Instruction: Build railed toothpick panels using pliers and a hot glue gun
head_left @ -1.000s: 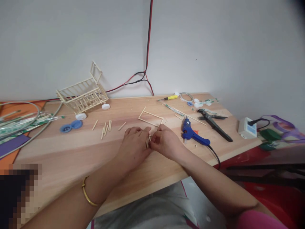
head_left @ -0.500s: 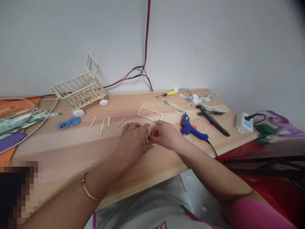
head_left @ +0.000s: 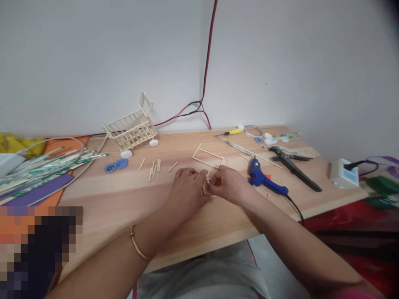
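Observation:
My left hand rests on the table with its fingers curled and pressed together, closed on a short wooden stick that is mostly hidden behind the fingertips. Just to its right, my right hand pinches a small wooden stick between thumb and fingers. The tips of both hands almost meet, so how these pieces join does not show. Directly beyond the right hand lies a flat rectangular frame of thin sticks. Several loose cut sticks lie beyond the left hand.
A stick-built cart with white cap wheels stands at the back left, near blue bottle caps. To the right lie a blue glue gun, black-handled cutters and a yellow-handled knife. A white power socket sits at the right edge.
The camera view has turned left, so everything appears shifted to the right and slightly down. Both hands stay together over the same spot, with only slight finger movement.

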{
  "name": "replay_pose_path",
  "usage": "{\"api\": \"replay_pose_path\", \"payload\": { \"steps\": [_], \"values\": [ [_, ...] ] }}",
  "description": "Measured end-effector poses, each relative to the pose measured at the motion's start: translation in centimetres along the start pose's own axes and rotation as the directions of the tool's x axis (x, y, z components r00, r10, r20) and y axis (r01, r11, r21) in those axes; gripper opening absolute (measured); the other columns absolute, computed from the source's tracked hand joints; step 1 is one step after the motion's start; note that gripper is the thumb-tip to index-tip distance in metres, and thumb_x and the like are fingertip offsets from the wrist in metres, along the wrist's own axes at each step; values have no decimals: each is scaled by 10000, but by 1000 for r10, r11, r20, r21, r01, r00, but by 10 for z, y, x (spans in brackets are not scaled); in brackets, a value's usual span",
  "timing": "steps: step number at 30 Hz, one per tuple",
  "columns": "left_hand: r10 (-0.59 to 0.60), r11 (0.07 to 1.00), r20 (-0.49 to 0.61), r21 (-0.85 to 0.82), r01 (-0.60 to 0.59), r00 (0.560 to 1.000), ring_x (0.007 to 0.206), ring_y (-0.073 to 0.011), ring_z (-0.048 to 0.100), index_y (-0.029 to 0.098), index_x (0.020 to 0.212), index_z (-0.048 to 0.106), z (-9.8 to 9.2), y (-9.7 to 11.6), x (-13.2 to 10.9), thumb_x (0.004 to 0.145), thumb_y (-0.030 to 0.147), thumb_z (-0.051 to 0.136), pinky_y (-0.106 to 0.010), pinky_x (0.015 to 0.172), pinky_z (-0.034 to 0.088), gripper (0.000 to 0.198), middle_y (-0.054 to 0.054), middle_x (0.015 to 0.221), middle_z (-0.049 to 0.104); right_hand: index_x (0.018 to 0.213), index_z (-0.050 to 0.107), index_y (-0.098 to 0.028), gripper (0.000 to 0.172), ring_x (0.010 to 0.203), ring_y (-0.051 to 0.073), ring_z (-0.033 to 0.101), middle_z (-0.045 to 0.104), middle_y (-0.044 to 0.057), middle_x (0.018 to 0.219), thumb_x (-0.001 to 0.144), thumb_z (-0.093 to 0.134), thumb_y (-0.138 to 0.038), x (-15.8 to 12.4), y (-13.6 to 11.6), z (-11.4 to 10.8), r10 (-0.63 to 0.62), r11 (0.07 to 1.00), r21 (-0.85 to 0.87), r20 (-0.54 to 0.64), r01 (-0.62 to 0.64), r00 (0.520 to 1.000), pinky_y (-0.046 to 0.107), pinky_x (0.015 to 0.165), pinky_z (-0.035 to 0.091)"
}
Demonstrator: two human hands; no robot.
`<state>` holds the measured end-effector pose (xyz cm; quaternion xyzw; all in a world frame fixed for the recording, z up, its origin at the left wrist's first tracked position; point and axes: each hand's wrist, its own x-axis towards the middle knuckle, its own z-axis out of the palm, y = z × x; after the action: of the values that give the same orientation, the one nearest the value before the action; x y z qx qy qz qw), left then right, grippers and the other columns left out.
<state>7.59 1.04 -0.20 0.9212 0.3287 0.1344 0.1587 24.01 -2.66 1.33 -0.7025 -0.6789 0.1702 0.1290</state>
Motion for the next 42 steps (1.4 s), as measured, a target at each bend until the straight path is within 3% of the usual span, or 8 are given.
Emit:
{"api": "replay_pose_path", "payload": {
  "steps": [4,8,15,20,24,31,37,42],
  "values": [
    [-2,997,-33,-73,-1,999,1132,-316,490,167,1209,541,0,-2,-1,701,473,714,-485,977,338,618,-121,1167,637,555,597,-179,157,613,120,528,546,-2,674,704,626,-221,-3,12,-8,-17,987,155,-74,29,997,232,554,360],
    [-36,943,-160,-332,-19,987,1036,-241,566,178,1088,623,-7,-1,0,882,358,508,-404,938,395,297,-91,1070,675,627,618,-182,151,638,117,505,517,-8,701,763,607,-247,-10,9,-13,-38,962,259,-179,85,983,236,586,377],
    [-192,605,81,-775,183,978,655,-155,586,172,798,670,-20,1,3,853,392,505,-258,618,448,280,-3,685,637,740,647,-182,51,759,131,537,496,10,808,780,621,-163,-17,-13,-2,-195,924,258,-318,282,928,246,696,427],
    [-417,428,24,-877,220,909,637,-147,629,177,743,574,-23,-2,4,789,456,579,-275,641,505,283,4,712,644,937,673,-210,137,835,125,572,573,33,928,819,613,-178,-19,-5,-20,-321,917,181,-191,355,928,229,757,439],
    [-526,436,-68,-877,201,848,599,-136,632,180,790,539,-32,-8,3,774,422,603,-271,618,511,251,9,706,658,910,670,-185,131,876,139,588,646,38,918,865,547,-181,-2,49,-61,-80,997,9,-141,82,987,248,790,436],
    [-564,345,-143,-936,74,814,702,-123,635,181,813,555,-45,-20,8,682,338,725,-257,704,523,265,33,723,639,1181,548,-165,314,994,198,592,570,83,1186,914,546,-332,14,155,-100,288,953,-49,-149,-298,946,405,837,515],
    [-558,342,-102,-933,116,823,664,-122,620,175,788,575,-46,-5,14,667,347,741,-250,675,513,268,43,661,609,1150,571,-155,280,1009,199,588,572,89,1179,928,524,-318,1,164,-93,284,958,102,-220,-268,933,379,854,503],
    [-594,278,-84,-955,106,800,657,-103,567,148,786,644,-35,-12,19,654,371,751,-202,620,464,280,11,679,621,888,588,-153,169,745,142,576,609,43,803,908,484,-285,2,134,-99,218,934,346,-351,-90,910,301,710,478]
  ]
}}
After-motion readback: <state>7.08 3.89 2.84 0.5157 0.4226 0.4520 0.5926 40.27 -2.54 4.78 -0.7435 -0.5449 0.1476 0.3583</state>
